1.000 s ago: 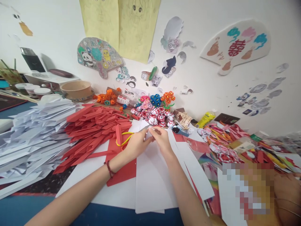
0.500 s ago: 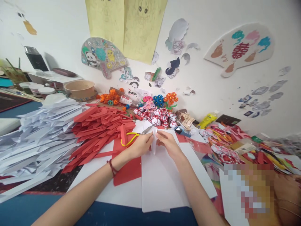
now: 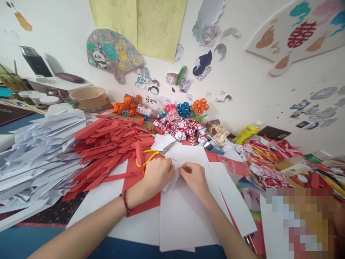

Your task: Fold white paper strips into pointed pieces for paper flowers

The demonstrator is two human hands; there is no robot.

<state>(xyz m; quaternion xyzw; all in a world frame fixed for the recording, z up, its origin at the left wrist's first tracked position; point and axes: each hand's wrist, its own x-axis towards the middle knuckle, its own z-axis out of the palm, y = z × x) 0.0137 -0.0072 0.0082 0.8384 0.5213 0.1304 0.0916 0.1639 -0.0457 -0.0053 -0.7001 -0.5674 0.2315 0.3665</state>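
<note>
My left hand (image 3: 157, 176), a dark red bracelet (image 3: 125, 205) on its wrist, is closed on a small folded piece of white paper (image 3: 169, 186), whose lower part shows under the fingers. My right hand (image 3: 194, 177) pinches at the right edge of this piece with thumb and forefinger; its fingertips partly hide the edge. Both hands are over a stack of white sheets (image 3: 188, 223). Just beyond the left hand lie scissors (image 3: 168, 147) with yellow handles, blades pointing away to the right. A red sheet (image 3: 145, 207) lies partly beneath the left forearm.
Folded white paper strips (image 3: 40, 154) are heaped at left, beside a pile of red strips (image 3: 107, 151). Red-and-white paper balls (image 3: 185, 130), a blue watch (image 3: 212, 148) and a yellow bottle (image 3: 246, 133) stand farther back. A blurred patch (image 3: 304, 223) covers the lower right.
The hands have moved slightly apart, and my left hand has turned with its back upward. The upright white roll now appears as a flatter, tilted piece. The view has shifted a little.
</note>
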